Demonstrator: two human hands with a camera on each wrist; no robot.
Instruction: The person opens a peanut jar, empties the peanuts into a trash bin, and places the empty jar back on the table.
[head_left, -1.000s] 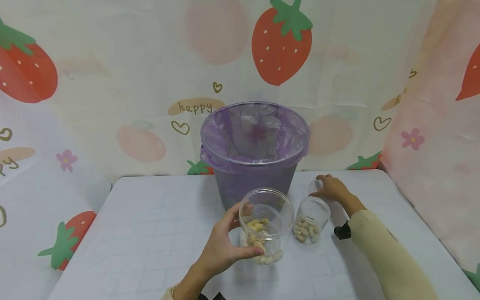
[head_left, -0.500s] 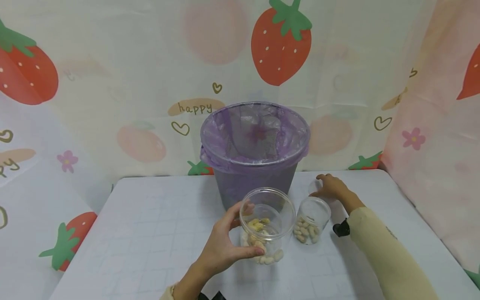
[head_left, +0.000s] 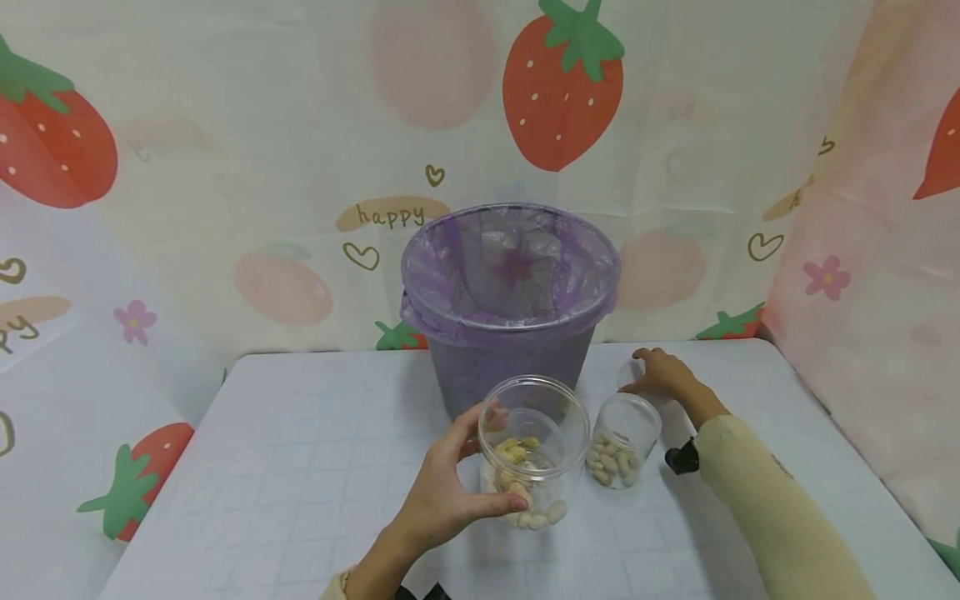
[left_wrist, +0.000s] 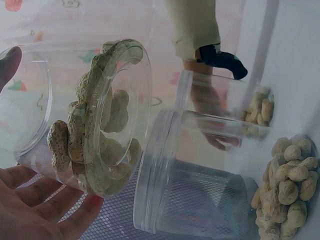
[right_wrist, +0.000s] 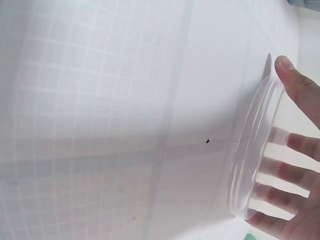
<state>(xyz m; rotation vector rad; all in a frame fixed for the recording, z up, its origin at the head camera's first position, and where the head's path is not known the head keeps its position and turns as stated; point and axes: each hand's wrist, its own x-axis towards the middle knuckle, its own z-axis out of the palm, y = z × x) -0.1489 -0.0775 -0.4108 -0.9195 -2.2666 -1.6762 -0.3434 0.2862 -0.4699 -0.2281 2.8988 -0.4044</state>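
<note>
My left hand (head_left: pixel 442 492) holds a clear plastic jar (left_wrist: pixel 35 95) round its side, with several unshelled peanuts (left_wrist: pixel 75 125) at the bottom. In the left wrist view, this jar is just above the mouth of a second clear jar (left_wrist: pixel 200 200), which stands on the table with more peanuts (left_wrist: pixel 287 185) in it. A third clear jar (head_left: pixel 630 421), also part-filled with peanuts, stands to the right. Beyond it my right hand (head_left: pixel 663 375) grips a clear round lid (right_wrist: pixel 255 145) at its edge, thumb on one side and fingers on the other, low over the tabletop.
Behind the jars stands a grey mesh bin (head_left: pixel 502 371) lined with a purple bag (head_left: pixel 510 321). The table (head_left: pixel 315 475) has a white cloth with a faint grid. A strawberry-print curtain (head_left: pixel 300 125) hangs along the back and sides.
</note>
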